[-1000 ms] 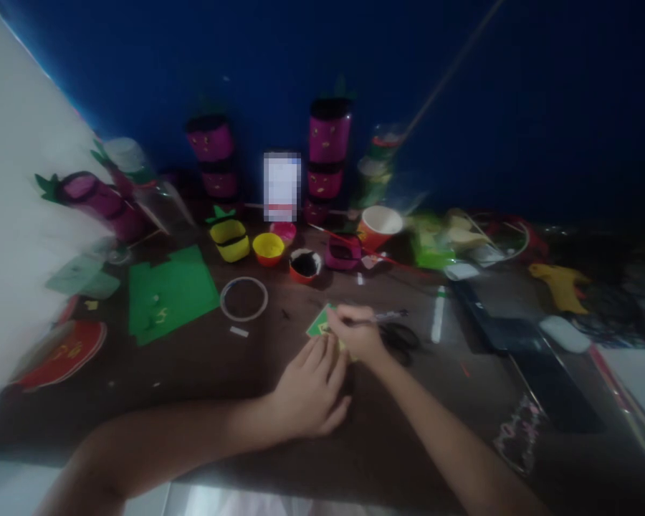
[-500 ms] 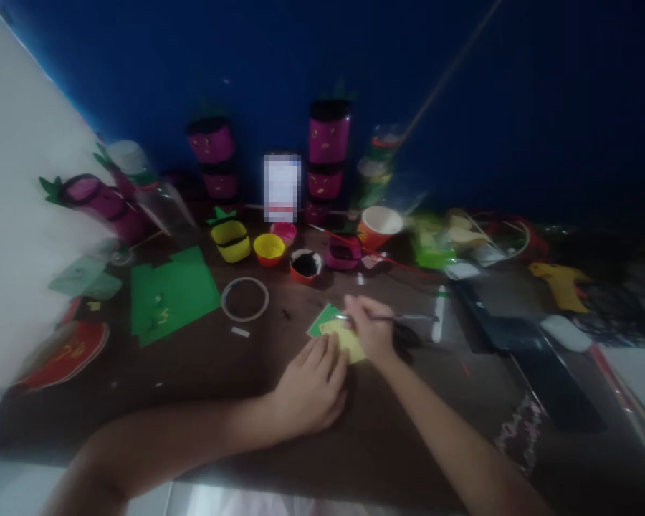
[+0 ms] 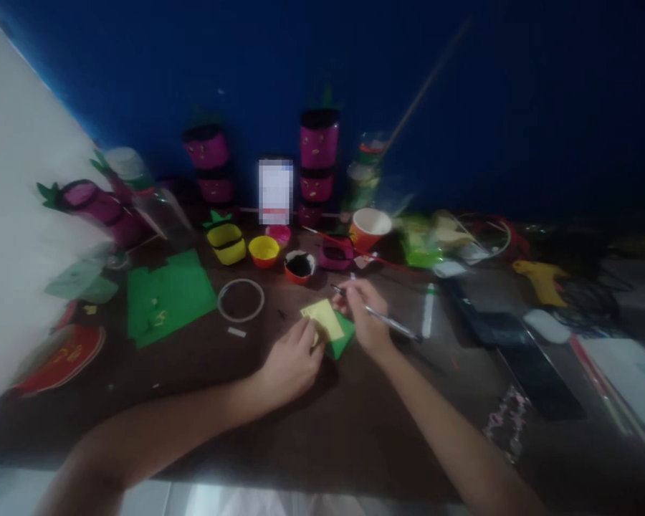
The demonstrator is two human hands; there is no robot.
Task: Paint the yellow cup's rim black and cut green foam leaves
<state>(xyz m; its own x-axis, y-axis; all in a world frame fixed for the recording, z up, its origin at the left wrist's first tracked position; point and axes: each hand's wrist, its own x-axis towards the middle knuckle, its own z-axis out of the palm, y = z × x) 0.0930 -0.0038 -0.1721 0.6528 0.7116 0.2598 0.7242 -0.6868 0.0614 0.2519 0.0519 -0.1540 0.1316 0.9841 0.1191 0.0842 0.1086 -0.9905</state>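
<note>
My left hand [image 3: 295, 362] has its fingers curled at the lower left edge of a small yellow piece of paper [image 3: 327, 317], gripping it. Under the yellow paper lies a small green piece of paper [image 3: 342, 345], showing along its right and lower side. My right hand [image 3: 372, 322] is closed around a slim pen [image 3: 395, 326] with a silvery barrel. The pen's tip points left, just above the yellow paper and apart from it. Part of the left fingertips' hold is blurred.
A green sheet [image 3: 172, 301] with small scraps and a tape ring [image 3: 241, 300] lie to the left. Behind are small cups, among them a yellow cup [image 3: 264, 251], and purple figures [image 3: 319, 147]. A white marker [image 3: 428, 312] and a yellow glue gun [image 3: 542, 281] lie right.
The yellow paper has shifted and turned over the green piece, whose exposed part is now lower right instead of upper left. The pen has lifted off the papers and tilted; my left hand moved left.
</note>
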